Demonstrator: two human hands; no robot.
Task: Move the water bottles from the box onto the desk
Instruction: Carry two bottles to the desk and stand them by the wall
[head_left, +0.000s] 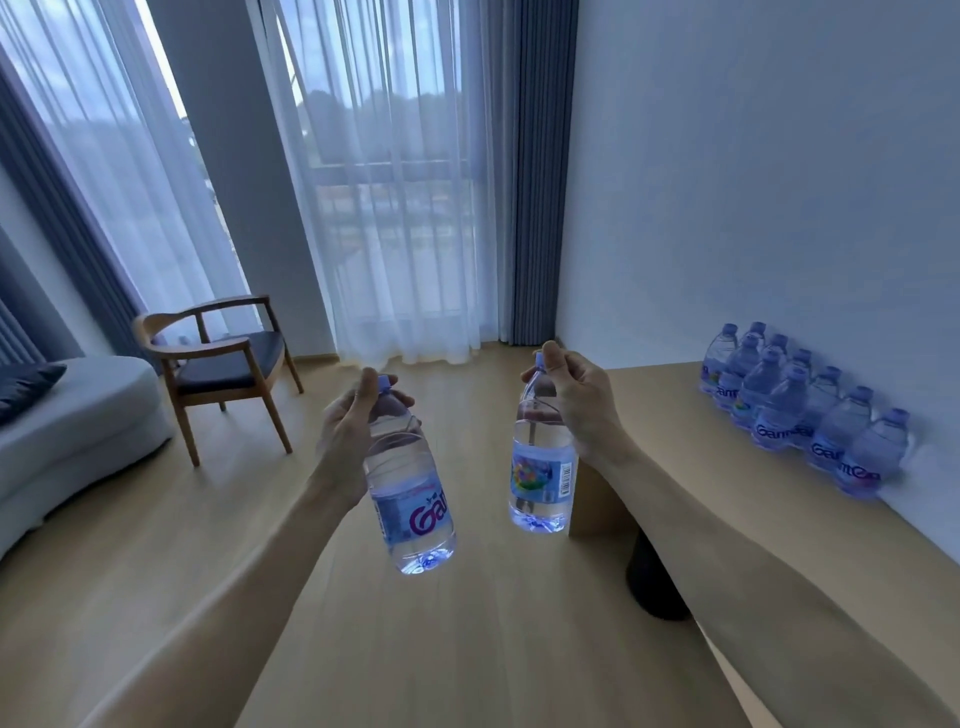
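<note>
I have my left hand (345, 431) curled round the neck of one water bottle (410, 499), and my right hand (582, 410) grips the neck of a second bottle (543, 478). Both hang upright in the air above the wooden floor (493, 623), left of the desk (727, 467). On the desk, far right against the wall, stands a cluster of bottles (800, 410). A wooden chair (223, 364) stands far left.

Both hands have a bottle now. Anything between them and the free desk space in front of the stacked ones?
Nothing visible. The right-hand bottle hangs at the desk corner; bare top lies between it and the bottle rows against the wall. The left-hand bottle is over open floor.
</note>
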